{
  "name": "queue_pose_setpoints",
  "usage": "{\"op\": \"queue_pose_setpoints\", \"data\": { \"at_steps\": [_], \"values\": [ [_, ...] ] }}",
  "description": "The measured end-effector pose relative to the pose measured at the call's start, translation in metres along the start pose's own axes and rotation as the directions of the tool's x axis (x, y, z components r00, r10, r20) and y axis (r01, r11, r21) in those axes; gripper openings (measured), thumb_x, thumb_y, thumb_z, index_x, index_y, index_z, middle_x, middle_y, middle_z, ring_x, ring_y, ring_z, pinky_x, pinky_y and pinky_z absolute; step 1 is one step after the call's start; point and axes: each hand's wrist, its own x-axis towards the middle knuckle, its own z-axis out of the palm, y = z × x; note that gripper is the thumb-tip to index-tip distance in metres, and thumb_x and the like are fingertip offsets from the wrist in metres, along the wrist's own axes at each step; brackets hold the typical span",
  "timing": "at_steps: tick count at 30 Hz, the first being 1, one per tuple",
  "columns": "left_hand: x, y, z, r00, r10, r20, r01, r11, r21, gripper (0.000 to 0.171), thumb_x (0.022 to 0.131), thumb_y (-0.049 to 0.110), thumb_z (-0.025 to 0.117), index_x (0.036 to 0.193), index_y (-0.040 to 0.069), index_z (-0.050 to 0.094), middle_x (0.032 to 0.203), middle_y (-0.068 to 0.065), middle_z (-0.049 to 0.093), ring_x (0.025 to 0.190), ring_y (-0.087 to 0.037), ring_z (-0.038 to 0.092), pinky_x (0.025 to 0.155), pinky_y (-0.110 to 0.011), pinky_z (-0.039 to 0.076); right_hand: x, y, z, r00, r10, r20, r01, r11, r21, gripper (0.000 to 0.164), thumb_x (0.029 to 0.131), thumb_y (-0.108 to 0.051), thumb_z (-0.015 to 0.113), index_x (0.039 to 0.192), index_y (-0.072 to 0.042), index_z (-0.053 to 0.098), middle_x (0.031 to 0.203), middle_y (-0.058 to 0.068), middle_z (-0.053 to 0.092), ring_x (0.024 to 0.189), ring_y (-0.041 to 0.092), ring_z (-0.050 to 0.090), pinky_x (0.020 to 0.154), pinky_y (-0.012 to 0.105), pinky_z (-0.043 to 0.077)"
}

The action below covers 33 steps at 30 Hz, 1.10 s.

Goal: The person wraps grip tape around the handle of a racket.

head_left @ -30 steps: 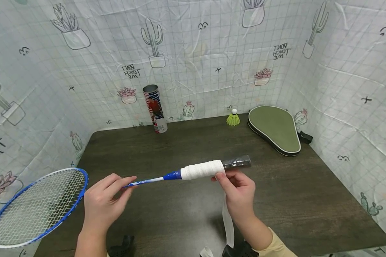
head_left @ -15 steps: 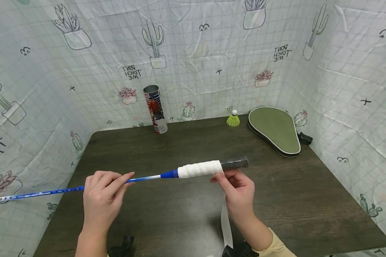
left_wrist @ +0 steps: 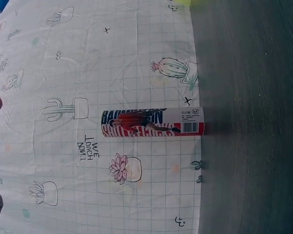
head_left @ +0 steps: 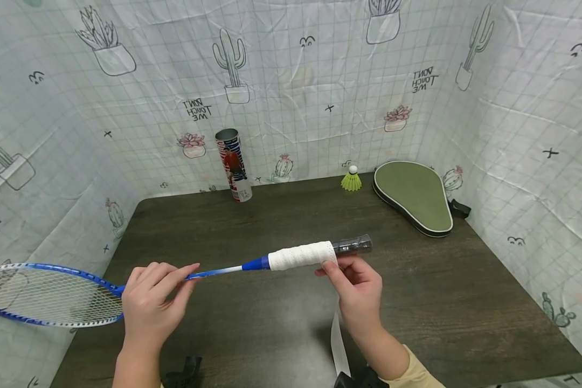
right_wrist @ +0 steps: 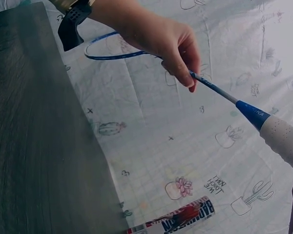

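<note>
A blue and white badminton racket [head_left: 229,270] is held in the air over the table, its strung head at the left. My left hand [head_left: 154,302] pinches the shaft between thumb and fingers; the right wrist view shows this left hand [right_wrist: 161,41] too. White perforated grip tape [head_left: 300,256] is wound round the upper handle, and the bare dark handle end [head_left: 353,245] sticks out to the right. My right hand [head_left: 356,291] pinches the tape at the edge of the wrapped part. From there a loose strip of tape [head_left: 338,345] hangs down toward the table front.
A shuttlecock tube [head_left: 234,164] stands upright at the back of the dark table [head_left: 441,307]. Farther right are a yellow shuttlecock [head_left: 352,179] and a green racket case [head_left: 413,196] with a black strap. A cactus-print cloth [head_left: 291,81] hangs behind and at both sides.
The racket has turned about its long axis: its head went from tilted face to edge-on, then to face showing again. Both hands stay nearly in place, still pinching shaft and tape.
</note>
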Motion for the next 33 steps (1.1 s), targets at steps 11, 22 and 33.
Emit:
{"op": "queue_pose_setpoints", "data": {
  "at_steps": [11,22,33],
  "values": [
    [0.0001,0.0031,0.0013,1.0,0.0,0.006,0.001,1.0,-0.029,0.038,0.1,0.04,0.069,0.088,0.007,0.083,0.066,0.002,0.066,0.055,-0.012,0.045,0.067,-0.025,0.032,0.0018,0.0004,0.0007,0.996,-0.02,-0.083,0.018,1.0,-0.023,0.012,0.088,0.017,0.068,0.078,0.011,0.065,0.074,0.001,0.074,0.065,0.013,0.074,0.069,0.023,0.059],
    [-0.0031,0.0036,-0.0009,0.999,-0.01,0.037,0.011,1.0,-0.016,0.038,0.101,0.04,0.067,0.09,0.008,0.083,0.067,0.003,0.068,0.056,-0.014,0.051,0.068,-0.024,0.034,0.0004,-0.0023,-0.0017,0.999,-0.029,-0.038,0.028,1.0,-0.012,0.005,0.088,0.018,0.066,0.086,0.013,0.067,0.08,0.002,0.075,0.069,0.015,0.075,0.072,0.025,0.06],
    [-0.0017,0.0028,0.0006,0.999,0.032,0.0,-0.032,0.996,-0.085,0.032,0.099,0.036,0.072,0.089,0.008,0.084,0.069,0.003,0.07,0.056,-0.012,0.052,0.067,-0.023,0.036,0.0007,-0.0018,-0.0026,0.997,0.002,-0.083,-0.004,1.0,-0.018,0.01,0.09,0.013,0.07,0.081,0.012,0.065,0.076,0.003,0.075,0.067,0.015,0.075,0.07,0.023,0.059]
  ]
}}
